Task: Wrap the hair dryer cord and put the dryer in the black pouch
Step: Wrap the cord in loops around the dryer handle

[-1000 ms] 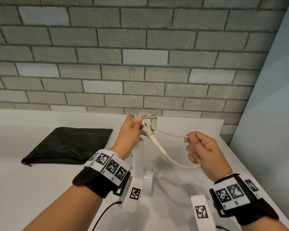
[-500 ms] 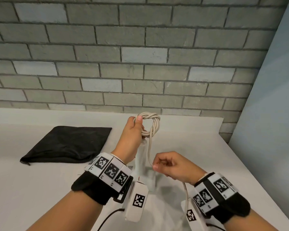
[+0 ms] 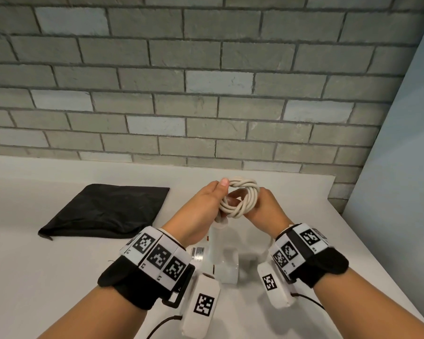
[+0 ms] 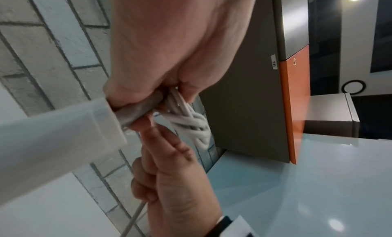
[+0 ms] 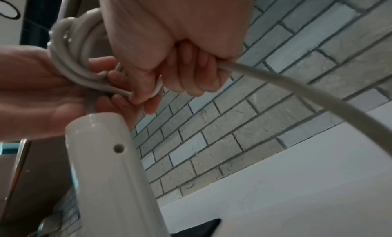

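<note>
Grey brick wall (image 3: 206,81) rises behind a white table (image 3: 47,277). Well to the left of both hands, a black pouch (image 3: 103,211) lies flat on the table. Next comes the left hand (image 3: 206,206), its thumb on top and its fingers curled round a bundle of looped pale cord (image 3: 242,199), which it pinches just above the end of the hair dryer's handle. The white hair dryer (image 3: 220,255) hangs below those fingers, handle uppermost, its body down near the table between the two wrists. Against the coil's right side, the right hand (image 3: 264,211) has its fingers curled tight around a loose length of the cord, which trails out from under its little finger and curves away below the wrist.
</note>
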Available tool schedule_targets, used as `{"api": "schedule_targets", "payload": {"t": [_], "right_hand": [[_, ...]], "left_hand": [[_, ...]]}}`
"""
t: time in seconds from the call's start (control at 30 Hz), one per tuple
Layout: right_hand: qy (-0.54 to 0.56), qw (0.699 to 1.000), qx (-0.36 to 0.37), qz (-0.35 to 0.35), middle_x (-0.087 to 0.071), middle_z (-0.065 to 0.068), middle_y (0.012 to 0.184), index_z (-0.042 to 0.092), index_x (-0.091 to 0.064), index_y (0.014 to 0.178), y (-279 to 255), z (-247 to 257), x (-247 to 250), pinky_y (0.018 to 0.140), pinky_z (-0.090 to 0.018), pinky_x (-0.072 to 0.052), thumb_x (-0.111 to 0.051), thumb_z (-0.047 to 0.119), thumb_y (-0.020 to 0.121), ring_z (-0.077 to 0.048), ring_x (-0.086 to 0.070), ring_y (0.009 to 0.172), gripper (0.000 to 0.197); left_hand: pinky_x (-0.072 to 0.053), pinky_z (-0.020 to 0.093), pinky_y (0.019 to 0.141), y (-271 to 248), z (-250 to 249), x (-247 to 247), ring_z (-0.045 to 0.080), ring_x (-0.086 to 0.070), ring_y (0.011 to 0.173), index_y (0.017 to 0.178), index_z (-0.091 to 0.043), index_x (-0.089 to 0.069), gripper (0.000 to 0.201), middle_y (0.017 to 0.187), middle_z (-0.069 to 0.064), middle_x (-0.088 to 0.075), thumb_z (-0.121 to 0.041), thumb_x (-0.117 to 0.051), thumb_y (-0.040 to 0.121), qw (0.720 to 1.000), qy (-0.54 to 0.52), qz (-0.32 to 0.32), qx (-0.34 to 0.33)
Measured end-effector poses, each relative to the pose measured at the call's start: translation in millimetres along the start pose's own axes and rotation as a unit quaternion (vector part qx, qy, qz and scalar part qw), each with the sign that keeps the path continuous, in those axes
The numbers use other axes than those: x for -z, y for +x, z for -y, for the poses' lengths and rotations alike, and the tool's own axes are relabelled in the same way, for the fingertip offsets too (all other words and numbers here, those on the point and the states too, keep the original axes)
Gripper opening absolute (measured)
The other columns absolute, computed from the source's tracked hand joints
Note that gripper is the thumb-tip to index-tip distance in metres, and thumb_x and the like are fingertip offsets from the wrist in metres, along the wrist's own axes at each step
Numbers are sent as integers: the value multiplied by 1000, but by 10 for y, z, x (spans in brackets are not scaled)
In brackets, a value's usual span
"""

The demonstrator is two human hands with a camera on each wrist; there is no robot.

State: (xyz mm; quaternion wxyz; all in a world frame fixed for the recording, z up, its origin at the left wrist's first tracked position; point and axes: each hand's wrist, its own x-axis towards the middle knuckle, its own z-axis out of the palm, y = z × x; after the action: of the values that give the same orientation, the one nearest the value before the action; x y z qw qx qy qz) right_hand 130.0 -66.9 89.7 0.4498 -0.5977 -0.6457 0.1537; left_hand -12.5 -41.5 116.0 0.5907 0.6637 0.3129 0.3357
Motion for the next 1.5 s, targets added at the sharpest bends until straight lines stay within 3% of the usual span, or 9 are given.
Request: {"api": "schedule_targets", "payload": {"t": [0.1, 0.23, 0.37, 0.47, 0.7, 0.83, 1.07, 1.27, 1.5], "right_hand": [[16, 1000, 9, 11, -67, -5, 68, 32, -59, 61, 76, 67, 28, 71, -38, -50, -68, 28, 80, -21, -64, 69, 21], [49, 999, 16, -6, -60, 16, 47, 32, -61, 57, 126, 109, 83, 58, -15, -44, -68, 13, 79, 3, -56, 51, 30], [197, 979, -35, 35, -58, 9, 52, 26, -68, 64, 65, 145, 116, 53, -24, -38, -53, 0, 87, -9, -49, 50, 38], [273, 955, -86, 82, -44, -1, 59, 11, -64, 72, 27, 167, 191, 49, -25, -21, -45, 46, 88, -10, -32, 49, 43], [198, 977, -10, 76, -50, -8, 70, 7, -66, 88, -30, 121, 256, 54, -20, -37, -64, 13, 74, -15, -45, 63, 15], [67, 995, 48, -63, -50, 5, 85, 21, -58, 89, -33, 29, 258, 70, -22, -44, -76, 15, 71, -3, -47, 75, 26], [-192, 946, 240, -104, -51, 2, 77, 10, -65, 88, -68, 167, 197, 60, -9, -40, -63, 13, 78, -1, -47, 65, 11], [-328, 912, 236, -72, -56, -5, 71, 9, -59, 76, -78, 348, 156, 42, -19, -33, -46, 19, 76, -17, -48, 51, 16], [-218, 966, 127, 54, -55, -1, 75, 14, -44, 78, -134, 455, 325, 56, -20, -31, -53, 18, 88, -16, -46, 68, 14]], "left_hand": [[-45, 39, 87, 9, -4, 34, 29, -54, 93, 99, -15, -53, 31, 109, 16, -55, -36, -30, 98, 1000, 17, 24, -1], [-41, 27, 67, -32, -2, 39, 15, -45, 68, 86, -18, -43, 24, 82, 4, -49, -32, -28, 99, 998, 25, 49, -31], [-40, 14, 51, -25, 14, 14, 8, -42, 60, 93, -19, -38, 15, 74, -1, -43, -29, -29, 98, 997, 45, 3, -57], [-39, 12, 47, 14, 23, 22, 7, -43, 58, 93, -18, -42, 19, 74, -2, -44, -33, -31, 98, 996, 75, -19, -53], [-39, 17, 49, 47, 52, 1, 10, -42, 57, 74, -14, -48, 28, 66, -1, -45, -28, -40, 96, 997, 32, -26, -62], [-37, 13, 49, 44, 48, -3, 10, -41, 59, 70, -15, -48, 31, 66, 0, -45, -27, -38, 96, 999, -31, 8, -43], [-34, 17, 55, 45, 15, -31, 12, -38, 61, 73, -16, -46, 32, 69, 0, -42, -33, -32, 97, 999, -10, 22, -34], [-38, 26, 68, 18, 49, 37, 16, -50, 78, 99, -18, -51, 15, 85, 3, -55, -23, -37, 97, 996, 32, 65, -58], [-41, 10, 64, 18, 93, 62, -4, -50, 68, 106, -13, -47, 14, 84, -8, -51, -20, -39, 96, 972, 175, 31, -152]]}}
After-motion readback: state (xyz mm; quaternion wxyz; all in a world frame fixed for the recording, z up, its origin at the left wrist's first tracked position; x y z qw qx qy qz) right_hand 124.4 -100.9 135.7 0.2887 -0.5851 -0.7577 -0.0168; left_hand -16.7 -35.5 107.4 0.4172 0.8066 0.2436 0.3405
